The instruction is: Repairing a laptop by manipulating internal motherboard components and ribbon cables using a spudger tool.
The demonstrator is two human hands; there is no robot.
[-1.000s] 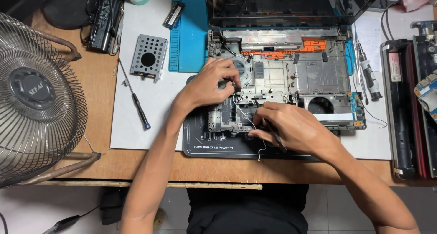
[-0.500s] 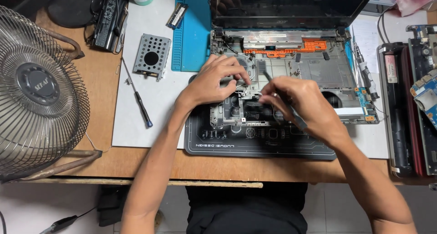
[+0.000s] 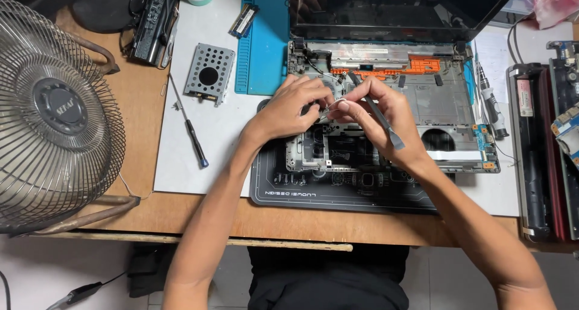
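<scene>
One opened laptop chassis with bare grey internals and an orange plastic strip (image 3: 392, 99), lying on one black rectangular work mat (image 3: 338, 192). One blue silicone repair mat (image 3: 265, 38) along the desk's far edge. One perforated silver metal drive caddy (image 3: 208, 73). One black-handled screwdriver (image 3: 192, 132) on one white sheet (image 3: 199, 165). One round wire-caged grey desk fan (image 3: 57, 111) at the left edge. One small green memory stick (image 3: 243, 20). Two bare hands, left (image 3: 292, 108) and right (image 3: 377, 120), the right with one slim grey metal tool (image 3: 380, 117).
</scene>
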